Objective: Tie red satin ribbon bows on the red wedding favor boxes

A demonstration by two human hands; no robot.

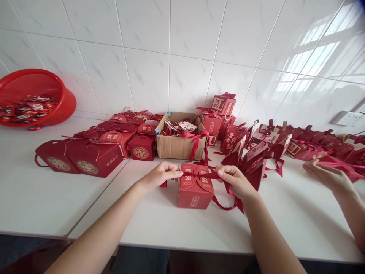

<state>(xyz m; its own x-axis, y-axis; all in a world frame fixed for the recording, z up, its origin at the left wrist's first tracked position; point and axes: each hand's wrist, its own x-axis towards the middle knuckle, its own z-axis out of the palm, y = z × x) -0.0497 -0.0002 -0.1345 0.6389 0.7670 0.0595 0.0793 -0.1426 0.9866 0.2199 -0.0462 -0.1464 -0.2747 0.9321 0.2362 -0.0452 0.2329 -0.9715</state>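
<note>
A red gift box [195, 194] with pale lettering stands upright in front of me, its curved top flaps folded closed. Across its top runs a dark red ribbon [207, 175], threaded through the flaps. My left hand [163, 176] pinches the ribbon at the box's left edge between thumb and fingers. On the other side my right hand [235, 182] pinches the ribbon's right part, and a long loose tail hangs from there onto the table. The ribbon looks stretched between both hands.
Behind the box sits a cardboard carton [181, 147] holding tags and ribbons. Finished-looking red boxes [94, 160] line the left, near a red basin [67, 104] of wrapped sweets. Unfolded red boxes [253, 158] lie right. Another person's hand [327, 175] is at far right.
</note>
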